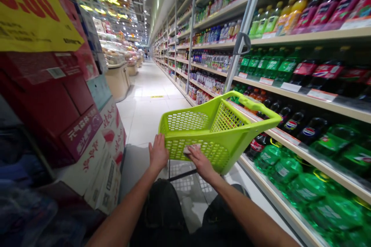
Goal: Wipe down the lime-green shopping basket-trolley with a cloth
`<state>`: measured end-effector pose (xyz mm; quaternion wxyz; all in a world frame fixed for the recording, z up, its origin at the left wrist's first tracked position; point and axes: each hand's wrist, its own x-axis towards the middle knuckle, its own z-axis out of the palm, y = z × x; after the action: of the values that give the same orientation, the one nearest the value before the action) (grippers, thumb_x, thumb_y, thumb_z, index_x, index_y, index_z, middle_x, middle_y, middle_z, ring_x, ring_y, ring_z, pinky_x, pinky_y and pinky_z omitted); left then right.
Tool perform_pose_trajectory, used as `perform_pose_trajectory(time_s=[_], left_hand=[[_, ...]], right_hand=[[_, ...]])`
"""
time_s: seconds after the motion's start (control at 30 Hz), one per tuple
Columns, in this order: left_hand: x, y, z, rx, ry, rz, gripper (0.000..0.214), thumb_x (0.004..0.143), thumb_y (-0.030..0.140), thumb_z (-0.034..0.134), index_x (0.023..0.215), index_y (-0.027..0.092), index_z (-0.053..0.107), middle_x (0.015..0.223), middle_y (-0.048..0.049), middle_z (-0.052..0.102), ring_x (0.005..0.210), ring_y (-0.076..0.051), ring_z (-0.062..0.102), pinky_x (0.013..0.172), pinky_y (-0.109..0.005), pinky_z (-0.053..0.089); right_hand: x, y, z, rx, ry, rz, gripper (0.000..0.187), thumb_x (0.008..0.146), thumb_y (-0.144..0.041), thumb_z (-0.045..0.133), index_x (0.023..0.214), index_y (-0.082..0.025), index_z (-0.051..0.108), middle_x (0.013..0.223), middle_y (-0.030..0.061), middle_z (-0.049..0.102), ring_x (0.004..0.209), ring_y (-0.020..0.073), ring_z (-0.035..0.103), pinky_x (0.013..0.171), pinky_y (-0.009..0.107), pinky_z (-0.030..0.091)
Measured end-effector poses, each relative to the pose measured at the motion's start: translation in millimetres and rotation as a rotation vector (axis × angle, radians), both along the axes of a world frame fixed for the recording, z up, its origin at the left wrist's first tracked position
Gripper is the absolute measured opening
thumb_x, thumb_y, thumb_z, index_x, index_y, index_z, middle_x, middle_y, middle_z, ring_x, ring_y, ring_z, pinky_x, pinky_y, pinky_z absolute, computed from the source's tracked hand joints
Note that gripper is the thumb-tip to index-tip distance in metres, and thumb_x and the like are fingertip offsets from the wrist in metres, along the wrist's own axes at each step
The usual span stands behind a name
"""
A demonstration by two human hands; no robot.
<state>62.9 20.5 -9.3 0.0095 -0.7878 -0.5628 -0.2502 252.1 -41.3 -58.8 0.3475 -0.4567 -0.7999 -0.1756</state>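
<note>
Basket [223, 129], lime-green, tilts beside the drink shelves [319, 38]; we clasp its near left corner with our left hand [158, 153] and press our right hand [200, 163] flat, fingers together, on its near wall.

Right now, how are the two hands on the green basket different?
The left hand clasps the green basket at its near left corner; the right hand lies flat on the middle of its near wall. The left hand touches only mesh; the right hand's fingers cover a small pale thing. Both touch the basket's near side, with bare arms.
</note>
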Motion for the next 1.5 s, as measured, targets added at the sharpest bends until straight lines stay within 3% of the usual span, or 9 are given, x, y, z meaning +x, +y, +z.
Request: perform_pose_trajectory(time_s=[0.13, 0.33, 0.57, 0.73, 0.93, 1.13, 1.23, 1.33, 1.5], left_hand=[[-17.6, 7.2, -4.0, -0.047, -0.070, -0.004, 0.063, 0.067, 0.002, 0.034, 0.129, 0.013, 0.035, 0.135, -0.0110, 0.040, 0.125, -0.018, 0.036, 0.100, -0.042, 0.033], [-28.5, 9.4, 1.8, -0.091, -0.025, -0.045, 0.064, 0.065, -0.002, 0.032, 0.125, 0.019, 0.043, 0.133, -0.0045, 0.043, 0.123, -0.018, 0.039, 0.100, -0.043, 0.033], [-29.4, 10.1, -5.6, -0.065, -0.052, -0.051, 0.061, 0.066, -0.001, 0.033, 0.126, 0.013, 0.042, 0.134, -0.0066, 0.043, 0.124, -0.020, 0.036, 0.100, -0.040, 0.033], [-27.9, 8.0, -10.1, -0.021, -0.036, -0.062, 0.061, 0.068, -0.001, 0.032, 0.126, 0.014, 0.041, 0.133, -0.0055, 0.043, 0.125, -0.021, 0.034, 0.099, -0.042, 0.033], [-19.9, 1.9, -14.5, -0.010, 0.002, 0.005, 0.060, 0.071, 0.001, 0.031, 0.129, 0.013, 0.037, 0.138, -0.0080, 0.037, 0.128, -0.024, 0.029, 0.100, -0.045, 0.030], [-5.0, -5.9, -10.9, 0.076, 0.089, -0.021, 0.059, 0.074, 0.004, 0.028, 0.132, 0.013, 0.031, 0.141, -0.0093, 0.030, 0.131, -0.023, 0.021, 0.104, -0.051, 0.020], [11.2, -8.2, -5.6, 0.089, 0.137, -0.121, 0.061, 0.074, 0.003, 0.029, 0.134, 0.014, 0.028, 0.142, -0.0085, 0.027, 0.132, -0.021, 0.019, 0.105, -0.050, 0.016], [25.3, -9.8, -3.0, 0.060, 0.150, -0.139, 0.060, 0.074, 0.005, 0.031, 0.134, 0.013, 0.028, 0.141, -0.0098, 0.029, 0.131, -0.021, 0.021, 0.105, -0.051, 0.017], [27.4, -10.9, 1.9, 0.041, 0.172, -0.136, 0.062, 0.072, 0.005, 0.032, 0.133, 0.014, 0.029, 0.140, -0.0100, 0.031, 0.131, -0.021, 0.024, 0.104, -0.053, 0.018]], right_hand=[[-26.3, 29.6, 30.2, 0.064, 0.062, -0.050, 0.041, 0.087, -0.007, 0.031, 0.122, -0.018, 0.048, 0.133, 0.0056, 0.042, 0.133, 0.0185, 0.013, 0.108, 0.044, 0.025], [-56.9, 36.4, -7.4, -0.034, -0.148, 0.120, 0.033, 0.088, -0.012, 0.037, 0.116, -0.014, 0.053, 0.122, 0.0078, 0.054, 0.130, 0.0173, 0.026, 0.100, 0.038, 0.039], [-74.5, 45.1, 10.8, 0.030, -0.109, 0.082, 0.034, 0.087, -0.010, 0.035, 0.116, -0.013, 0.053, 0.128, 0.0091, 0.048, 0.131, 0.0225, 0.022, 0.104, 0.044, 0.031], [-51.8, 26.1, -15.4, -0.078, -0.114, 0.092, 0.033, 0.089, -0.014, 0.034, 0.115, -0.015, 0.054, 0.119, 0.0087, 0.056, 0.125, 0.0163, 0.035, 0.099, 0.035, 0.040], [-11.4, 16.7, 6.0, 0.044, 0.015, -0.043, 0.039, 0.086, -0.007, 0.032, 0.117, -0.017, 0.052, 0.133, 0.0080, 0.043, 0.132, 0.0207, 0.015, 0.106, 0.047, 0.028], [12.1, -8.1, -21.6, -0.022, -0.054, -0.002, 0.038, 0.086, -0.008, 0.033, 0.113, -0.022, 0.056, 0.125, 0.0039, 0.052, 0.128, 0.0166, 0.028, 0.102, 0.039, 0.038], [14.9, -3.5, -7.4, 0.039, 0.051, -0.081, 0.041, 0.086, -0.007, 0.033, 0.119, -0.019, 0.051, 0.130, 0.0057, 0.046, 0.130, 0.0187, 0.022, 0.105, 0.043, 0.032], [20.2, 5.7, 6.5, 0.095, 0.132, -0.149, 0.042, 0.086, -0.006, 0.032, 0.124, -0.019, 0.047, 0.133, 0.0067, 0.042, 0.132, 0.0185, 0.018, 0.106, 0.045, 0.029], [30.7, -8.2, -16.5, 0.050, 0.010, -0.060, 0.036, 0.087, -0.011, 0.037, 0.118, -0.019, 0.052, 0.124, 0.0071, 0.052, 0.130, 0.0150, 0.024, 0.102, 0.038, 0.036]])
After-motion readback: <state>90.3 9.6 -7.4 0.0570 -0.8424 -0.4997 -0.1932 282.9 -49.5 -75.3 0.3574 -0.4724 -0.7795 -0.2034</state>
